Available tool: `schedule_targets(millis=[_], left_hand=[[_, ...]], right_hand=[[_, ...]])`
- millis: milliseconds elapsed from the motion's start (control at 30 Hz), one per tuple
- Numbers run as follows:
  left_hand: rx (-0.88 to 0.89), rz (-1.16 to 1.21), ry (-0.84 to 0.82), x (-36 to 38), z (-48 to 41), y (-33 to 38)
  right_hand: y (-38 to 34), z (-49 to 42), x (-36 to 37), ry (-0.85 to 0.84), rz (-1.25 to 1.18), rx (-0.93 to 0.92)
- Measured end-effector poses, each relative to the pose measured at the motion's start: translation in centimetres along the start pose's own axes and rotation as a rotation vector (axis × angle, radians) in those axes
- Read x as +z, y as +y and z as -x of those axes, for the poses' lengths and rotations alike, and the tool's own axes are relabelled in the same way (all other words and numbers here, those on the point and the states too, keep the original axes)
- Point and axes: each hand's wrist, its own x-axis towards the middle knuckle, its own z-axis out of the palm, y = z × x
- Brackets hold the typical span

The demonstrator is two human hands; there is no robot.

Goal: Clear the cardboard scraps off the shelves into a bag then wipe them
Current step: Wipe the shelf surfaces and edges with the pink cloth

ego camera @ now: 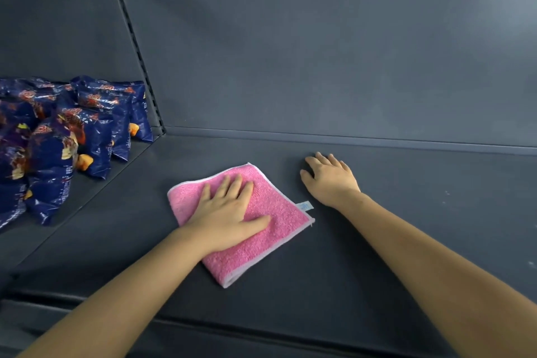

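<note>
A folded pink cloth (261, 244) with a pale border and a small blue tag lies flat on the dark grey shelf (406, 227). My left hand (226, 212) presses down on the cloth with its fingers spread flat. To the right of the cloth, my right hand (329, 179) rests palm down on the bare shelf, fingers pointing toward the back panel and holding nothing. No cardboard scraps show on this shelf.
Several dark blue snack bags (64, 139) stand on the neighbouring shelf section at the left, beyond a slotted upright (139, 67). The grey back panel (348, 52) rises behind the shelf. A few pale specks (446, 195) dot the shelf at the right.
</note>
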Motion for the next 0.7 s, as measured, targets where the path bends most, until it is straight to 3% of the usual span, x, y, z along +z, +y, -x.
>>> schedule_targets(millis=[267, 567, 700], left_hand=[[0.244, -0.073, -0.039, 1.0, 2.4, 4.4], [0.014, 0.011, -0.001, -0.2, -1.6, -0.8], [-0.004, 0.023, 0.043, -0.9, -5.0, -1.0]], right_hand=[[0.1, 0.1, 0.0, 0.026, -0.009, -0.004], [0.1, 0.0, 0.1, 0.019, -0.021, 0.009], [0.1, 0.0, 0.0, 0.028, -0.032, 0.014]])
